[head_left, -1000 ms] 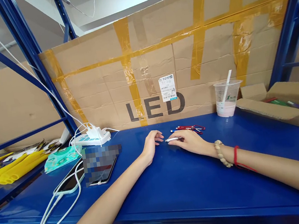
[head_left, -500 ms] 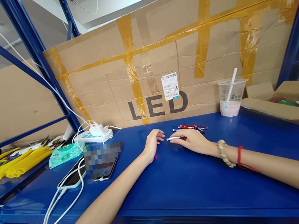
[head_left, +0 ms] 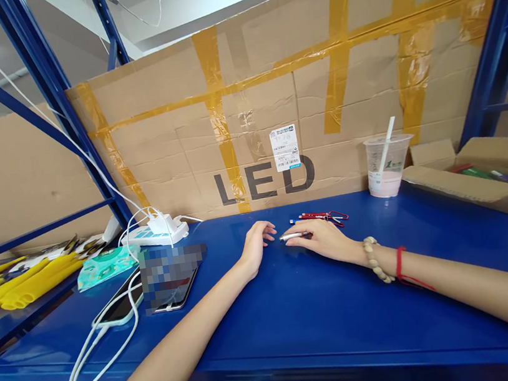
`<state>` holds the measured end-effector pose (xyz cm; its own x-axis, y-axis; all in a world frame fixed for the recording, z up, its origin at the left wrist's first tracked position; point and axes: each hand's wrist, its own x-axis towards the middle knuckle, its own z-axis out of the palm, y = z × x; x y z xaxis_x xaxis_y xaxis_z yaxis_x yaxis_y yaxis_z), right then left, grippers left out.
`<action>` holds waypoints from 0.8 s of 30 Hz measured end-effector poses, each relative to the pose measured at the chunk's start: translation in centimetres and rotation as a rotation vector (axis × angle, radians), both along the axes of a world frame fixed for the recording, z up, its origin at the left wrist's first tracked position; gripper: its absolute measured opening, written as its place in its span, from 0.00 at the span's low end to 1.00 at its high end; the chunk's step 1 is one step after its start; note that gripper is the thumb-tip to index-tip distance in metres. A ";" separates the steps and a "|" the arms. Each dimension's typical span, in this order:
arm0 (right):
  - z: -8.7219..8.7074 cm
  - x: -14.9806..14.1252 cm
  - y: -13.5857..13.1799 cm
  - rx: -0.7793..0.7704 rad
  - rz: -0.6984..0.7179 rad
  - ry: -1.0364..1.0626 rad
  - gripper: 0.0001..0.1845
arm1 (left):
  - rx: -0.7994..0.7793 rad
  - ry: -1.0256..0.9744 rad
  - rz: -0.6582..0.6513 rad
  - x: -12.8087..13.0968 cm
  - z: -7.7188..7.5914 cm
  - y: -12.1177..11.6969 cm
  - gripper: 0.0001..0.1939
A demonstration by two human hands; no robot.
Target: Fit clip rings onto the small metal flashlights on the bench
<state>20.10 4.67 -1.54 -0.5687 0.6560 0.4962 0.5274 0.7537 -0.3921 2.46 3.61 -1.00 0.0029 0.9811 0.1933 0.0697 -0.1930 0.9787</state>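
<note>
My right hand rests palm down on the blue shelf top, its fingers closed on a slim silver pen whose tip points left. The pen's other end is hidden under the hand. Just beyond the knuckles lie a few red and blue pen-like sticks, one with a red loop like a carabiner. My left hand stands on its edge to the left of the pen, fingers loosely bent and apart, with nothing in them. A small gap separates it from the pen's tip.
Left are two phones with white cables, a power strip, a teal packet and yellow tubes. A drink cup with straw and an open carton stand at right. Taped cardboard walls the back.
The whole view has shifted slightly, so things appear a little further left. Both hands and the pen keep the same places on the shelf top.
</note>
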 end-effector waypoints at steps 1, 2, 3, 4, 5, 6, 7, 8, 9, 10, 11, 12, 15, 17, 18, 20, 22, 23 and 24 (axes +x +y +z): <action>0.0 0.0 0.0 0.000 0.001 0.000 0.16 | 0.001 0.002 0.000 0.0 0.0 0.0 0.11; 0.0 -0.1 0.0 0.002 -0.001 -0.001 0.16 | 0.002 0.003 0.000 0.1 0.0 -0.1 0.11; 0.0 -0.1 -0.1 0.004 -0.006 -0.001 0.16 | 0.003 0.005 -0.001 0.1 0.0 -0.1 0.11; 0.0 -0.1 -0.1 0.005 -0.013 -0.002 0.16 | 0.004 0.008 -0.001 0.1 0.1 -0.1 0.11; 0.0 -0.1 -0.1 0.006 -0.022 -0.004 0.15 | 0.004 0.011 -0.002 0.1 0.1 -0.1 0.10; 0.1 -0.2 -0.1 0.007 -0.031 -0.006 0.15 | 0.004 0.013 -0.004 0.1 0.1 -0.2 0.10; 0.1 -0.1 -0.1 0.008 -0.039 -0.006 0.15 | 0.004 0.016 -0.005 0.1 0.1 -0.2 0.10; 0.1 -0.1 -0.1 0.008 -0.045 -0.006 0.14 | 0.004 0.019 -0.007 0.2 0.1 -0.2 0.10; 0.2 -0.1 -0.2 0.006 -0.051 -0.002 0.14 | 0.003 0.022 -0.008 0.2 0.1 -0.3 0.10; 0.2 -0.1 -0.2 0.004 -0.056 0.001 0.14 | 0.002 0.025 -0.009 0.2 0.2 -0.3 0.10; 0.2 -0.1 -0.2 0.000 -0.061 0.006 0.14 | 0.002 0.027 -0.009 0.2 0.2 -0.3 0.10; 0.2 -0.1 -0.2 -0.005 -0.065 0.011 0.14 | 0.002 0.029 -0.008 0.2 0.2 -0.3 0.10; 0.2 -0.2 -0.2 -0.021 -0.062 0.026 0.14 | 0.002 0.033 -0.001 0.2 0.3 -0.4 0.10; 0.1 -0.2 -0.1 -0.024 -0.052 0.031 0.14 | 0.005 0.036 0.004 0.2 0.4 -0.5 0.10; 0.0 -0.2 -0.1 -0.023 -0.050 0.030 0.13 | 0.008 0.037 0.006 0.2 0.4 -0.5 0.10; -0.1 -0.2 0.0 -0.012 -0.056 0.025 0.13 | 0.011 0.042 0.005 0.2 0.4 -0.5 0.10; -0.1 -0.2 0.0 -0.005 -0.062 0.020 0.13 | 0.013 0.047 0.002 0.2 0.4 -0.5 0.10; -0.1 -0.2 0.0 -0.007 -0.062 0.020 0.12 | 0.014 0.049 0.002 0.2 0.4 -0.6 0.10; -0.1 -0.1 0.1 -0.011 -0.059 0.020 0.12 | 0.015 0.052 0.001 0.2 0.4 -0.6 0.10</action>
